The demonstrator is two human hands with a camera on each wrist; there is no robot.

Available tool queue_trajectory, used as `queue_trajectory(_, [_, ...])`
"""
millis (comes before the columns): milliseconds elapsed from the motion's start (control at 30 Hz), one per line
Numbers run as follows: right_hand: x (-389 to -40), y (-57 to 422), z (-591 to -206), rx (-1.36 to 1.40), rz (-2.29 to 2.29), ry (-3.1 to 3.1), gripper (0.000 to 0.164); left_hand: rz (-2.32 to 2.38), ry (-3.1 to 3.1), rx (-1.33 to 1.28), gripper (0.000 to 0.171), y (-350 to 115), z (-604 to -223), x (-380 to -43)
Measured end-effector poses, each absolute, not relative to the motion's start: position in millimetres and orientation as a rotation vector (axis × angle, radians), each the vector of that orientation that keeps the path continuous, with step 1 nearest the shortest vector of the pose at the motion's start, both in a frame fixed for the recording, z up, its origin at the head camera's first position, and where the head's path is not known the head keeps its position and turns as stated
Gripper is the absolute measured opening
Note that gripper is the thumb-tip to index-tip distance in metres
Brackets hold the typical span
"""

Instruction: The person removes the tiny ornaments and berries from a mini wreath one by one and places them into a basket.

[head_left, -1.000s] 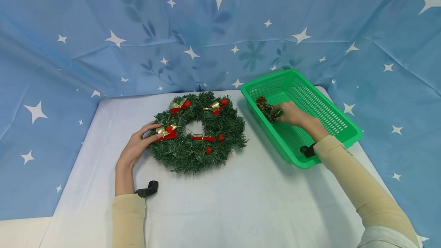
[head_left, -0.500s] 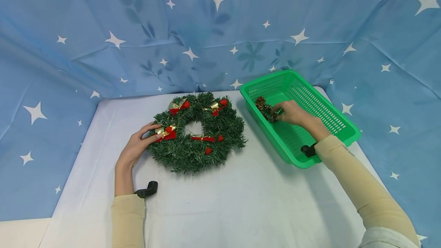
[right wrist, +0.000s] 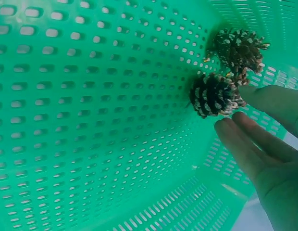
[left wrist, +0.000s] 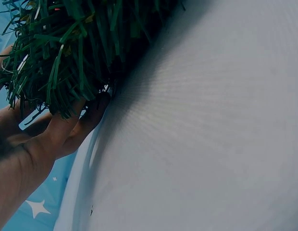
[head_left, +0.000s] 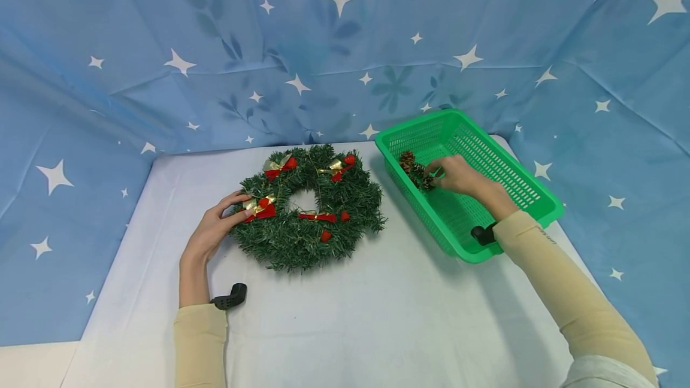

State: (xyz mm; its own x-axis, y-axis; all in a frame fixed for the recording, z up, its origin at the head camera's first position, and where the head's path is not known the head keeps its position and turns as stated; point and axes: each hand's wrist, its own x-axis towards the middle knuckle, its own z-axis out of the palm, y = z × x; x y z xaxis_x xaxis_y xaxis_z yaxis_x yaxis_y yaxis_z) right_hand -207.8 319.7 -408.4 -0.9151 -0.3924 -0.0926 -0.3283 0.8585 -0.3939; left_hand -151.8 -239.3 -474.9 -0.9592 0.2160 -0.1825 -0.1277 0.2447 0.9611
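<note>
A green wreath [head_left: 307, 250] with red and gold bows lies on the white table. My left hand [head_left: 209, 229] grips its left edge; in the left wrist view, fingers [left wrist: 67, 127] of that hand reach underneath the green needles. Inside the green basket [head_left: 498, 166], my right hand [head_left: 458, 175] is at a white-tipped brown pine cone [right wrist: 211, 95]. Its thumb touches one side of the cone and its fingertips are at the lower side, in a pinch. A second pine cone [right wrist: 238, 48] lies close beside it; others are partly hidden in the head view.
The basket stands at the table's back right, its near wall between the cones and the wreath. A blue cloth [head_left: 302, 35] with white stars hangs behind the table [head_left: 345, 328]. A black wrist camera [head_left: 232, 296] sits by the left sleeve.
The head view has shifted very slightly. Around the pine cone, the right fingers have moved only a little. My left hand and the wreath have stayed in place.
</note>
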Motion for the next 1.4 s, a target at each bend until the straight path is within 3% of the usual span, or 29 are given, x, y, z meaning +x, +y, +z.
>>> queue_trajectory(1400, [-230.3,272.3,-367.3,-0.623,-0.617,2.883,0.029,1.767,2.251,0.084,0.062,-239.4,-475.7,-152.3])
